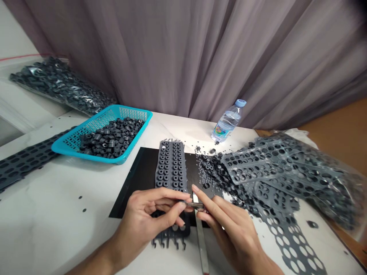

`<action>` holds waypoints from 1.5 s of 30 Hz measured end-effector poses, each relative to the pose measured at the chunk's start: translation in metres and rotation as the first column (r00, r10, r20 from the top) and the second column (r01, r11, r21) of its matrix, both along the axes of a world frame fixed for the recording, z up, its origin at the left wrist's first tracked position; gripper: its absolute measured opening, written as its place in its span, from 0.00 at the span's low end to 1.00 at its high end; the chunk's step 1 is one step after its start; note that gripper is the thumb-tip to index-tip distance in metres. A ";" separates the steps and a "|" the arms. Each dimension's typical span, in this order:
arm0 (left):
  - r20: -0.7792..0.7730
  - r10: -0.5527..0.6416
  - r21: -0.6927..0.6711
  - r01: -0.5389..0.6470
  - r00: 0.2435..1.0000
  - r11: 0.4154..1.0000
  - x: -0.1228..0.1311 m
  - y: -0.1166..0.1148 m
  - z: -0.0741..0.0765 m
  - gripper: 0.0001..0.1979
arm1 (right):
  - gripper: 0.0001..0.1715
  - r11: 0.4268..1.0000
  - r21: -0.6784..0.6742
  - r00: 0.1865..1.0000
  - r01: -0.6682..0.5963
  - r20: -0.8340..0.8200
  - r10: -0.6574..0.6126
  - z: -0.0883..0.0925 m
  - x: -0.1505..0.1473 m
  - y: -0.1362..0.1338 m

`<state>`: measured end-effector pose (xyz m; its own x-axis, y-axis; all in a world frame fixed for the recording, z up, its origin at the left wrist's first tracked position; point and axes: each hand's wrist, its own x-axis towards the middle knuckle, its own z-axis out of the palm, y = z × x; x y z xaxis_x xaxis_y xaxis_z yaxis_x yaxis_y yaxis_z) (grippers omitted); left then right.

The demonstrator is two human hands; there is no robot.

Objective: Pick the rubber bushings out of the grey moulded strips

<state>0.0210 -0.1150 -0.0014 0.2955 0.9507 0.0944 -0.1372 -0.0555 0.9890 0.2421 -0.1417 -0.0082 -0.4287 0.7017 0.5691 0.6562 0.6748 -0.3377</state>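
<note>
My left hand (156, 212) is closed, thumb and fingertips pinching a small dark piece too hidden to identify. Touching that piece from the right is a thin metal tool (195, 205), gripped between the thumb and fingers of my right hand (229, 221). Both hands hover over the near part of a grey rubber sheet (171, 164) with rows of round ring parts, which lies on a black mat (143, 168). Below my hands, a long flat metal strip (202, 240) runs toward the near table edge. My fingers partly cover the sheet's near rows.
A turquoise basket (123, 158) of dark rubber parts stands at left, before a filled plastic bag (63, 86). A water bottle (228, 122) stands behind. On the right are loose parts (218, 172), punched sheets (258, 164) and another clear bag (338, 183).
</note>
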 end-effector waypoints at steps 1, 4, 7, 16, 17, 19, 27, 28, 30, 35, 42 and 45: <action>0.005 0.000 -0.006 0.000 1.000 1.000 0.000 0.000 0.000 0.07 | 0.28 1.000 0.001 1.000 0.002 -0.004 -0.002 0.000 0.001 0.001; 0.021 -0.014 -0.018 0.014 1.000 1.000 0.000 0.000 0.001 0.07 | 0.28 1.000 0.003 1.000 0.014 -0.009 -0.014 0.002 0.003 0.002; 0.034 -0.021 -0.019 0.022 0.999 1.000 0.000 0.000 0.001 0.07 | 0.28 1.000 -0.001 1.000 0.015 -0.002 -0.015 0.003 0.005 0.002; 0.032 -0.037 -0.016 0.037 0.999 0.999 -0.003 -0.001 -0.001 0.10 | 0.30 1.000 0.004 1.000 -0.024 0.005 0.024 -0.001 0.006 0.002; 0.034 -0.038 -0.009 0.038 0.999 0.999 -0.003 -0.001 -0.002 0.11 | 0.30 1.000 0.005 1.000 -0.026 0.004 0.026 -0.001 0.006 0.002; 0.036 -0.043 0.010 0.043 0.998 0.999 -0.004 -0.002 -0.003 0.12 | 0.30 1.000 0.001 1.000 -0.031 0.007 0.031 -0.001 0.006 0.002; 0.008 -0.050 0.079 0.050 0.999 0.996 -0.005 -0.003 -0.008 0.16 | 0.31 0.999 0.006 0.999 -0.034 0.019 0.034 -0.001 0.007 0.003; 0.006 -0.049 0.080 0.049 0.999 0.996 -0.005 -0.003 -0.008 0.16 | 0.31 0.999 0.000 0.999 -0.036 0.020 0.036 -0.002 0.007 0.003; 0.003 -0.051 0.082 0.051 0.999 0.995 -0.005 -0.003 -0.008 0.16 | 0.31 0.999 -0.008 0.999 -0.036 0.029 0.037 -0.003 0.008 0.002; -0.011 -0.050 0.054 0.051 0.999 0.997 -0.005 -0.003 -0.010 0.13 | 0.33 1.000 -0.001 0.998 -0.029 0.051 0.029 -0.001 0.011 0.002; -0.114 -0.105 -0.134 0.089 0.988 0.987 0.002 0.013 -0.026 0.18 | 0.31 0.955 0.086 0.953 0.283 -0.133 -0.270 0.016 0.029 0.009; -0.211 -0.184 -0.098 0.166 0.960 0.981 0.020 0.043 -0.027 0.20 | 0.27 0.880 0.104 0.870 0.464 -0.239 -0.430 0.020 0.040 0.014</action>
